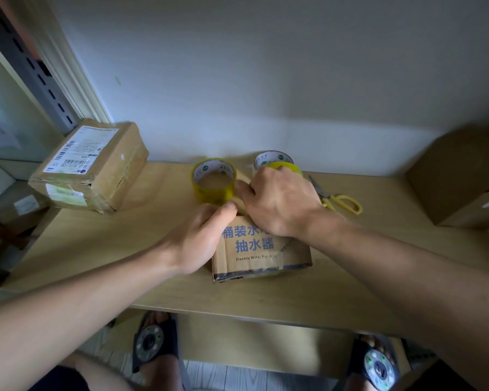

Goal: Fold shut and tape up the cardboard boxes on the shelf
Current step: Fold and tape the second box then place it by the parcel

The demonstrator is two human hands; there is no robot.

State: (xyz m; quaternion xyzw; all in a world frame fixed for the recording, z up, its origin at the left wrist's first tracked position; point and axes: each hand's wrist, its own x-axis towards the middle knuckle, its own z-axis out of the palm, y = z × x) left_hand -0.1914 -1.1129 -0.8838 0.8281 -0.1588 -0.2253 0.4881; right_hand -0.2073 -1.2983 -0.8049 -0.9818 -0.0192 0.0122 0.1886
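A small cardboard box point(254, 249) printed with blue characters and "Electric Water Pump" lies on the wooden shelf point(110, 249) in front of me. My left hand point(201, 235) grips its left side, thumb on the far top edge. My right hand point(280, 198) lies over the top, its fingers curled on a tan flap point(243, 194) at the far edge. The far side of the box is hidden by both hands. Two yellow tape rolls stand just behind: one roll point(209, 193) left of my right hand, the other roll point(271, 159) partly behind it.
Yellow-handled scissors point(342, 203) lie right of my right hand. A taped box with shipping labels point(96, 165) sits at the back left, and a plain brown box point(458, 170) at the right end. A wall closes the back; my sandalled feet show below the shelf's front edge.
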